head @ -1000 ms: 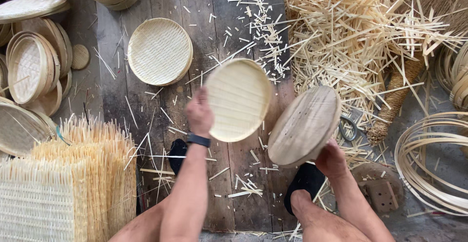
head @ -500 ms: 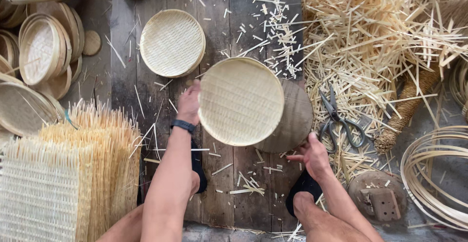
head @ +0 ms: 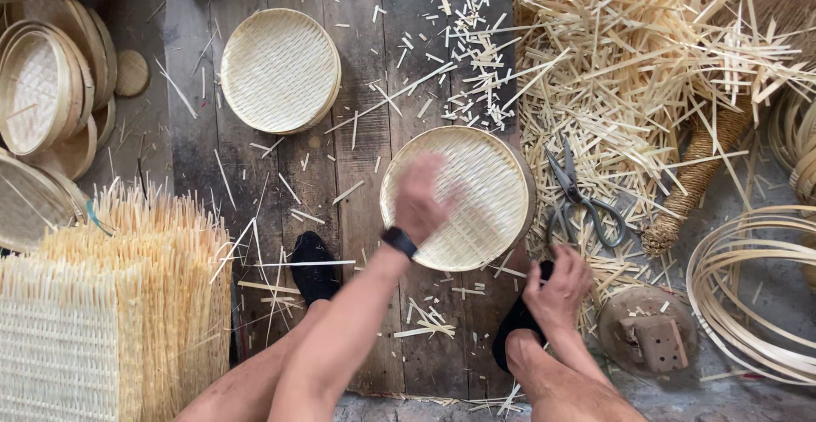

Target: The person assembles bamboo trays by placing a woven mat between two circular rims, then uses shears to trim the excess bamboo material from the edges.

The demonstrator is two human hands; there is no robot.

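We are resting our open left hand (head: 421,197) flat on the round woven bamboo tray (head: 476,192) lying on the floorboards (head: 357,243) just ahead; our right hand (head: 557,290), fingers loosely curled and empty, is hanging near its lower right rim.

Single head-worn view, facing steeply down, fairly near plank floor (head: 357,218), probably from a seated height

I see the round woven bamboo tray (head: 476,209) on the plank floor (head: 374,73), metal scissors (head: 582,197) right of it, a second round woven tray (head: 280,69) behind-left.
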